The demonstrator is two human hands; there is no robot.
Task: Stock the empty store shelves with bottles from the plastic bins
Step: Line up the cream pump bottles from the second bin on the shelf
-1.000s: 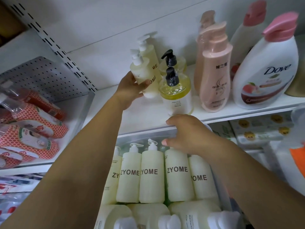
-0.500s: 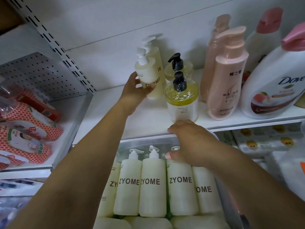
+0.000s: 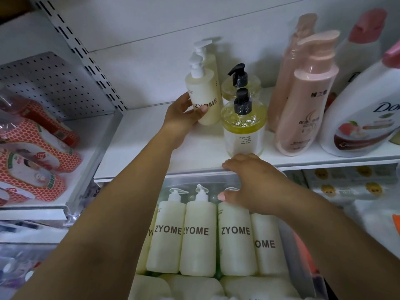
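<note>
yellow bottle (image 3: 243,131) touching ZYOME bottle (image 3: 207,89), pink bottles (image 3: 307,100) beyond

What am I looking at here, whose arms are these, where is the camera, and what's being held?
There is no machine here. These are a person's two bare arms, filmed by one wide-angle camera worn on the head, looking forward and down. The left hand grips a cream ZYOME bottle standing on the white shelf, in front of another like it. The right hand curls over the pump top of a bin bottle, one of a row packed in the clear plastic bin below the shelf. Also on the shelf are yellow bottles with black pumps, pink bottles and a white Dove bottle.
</note>
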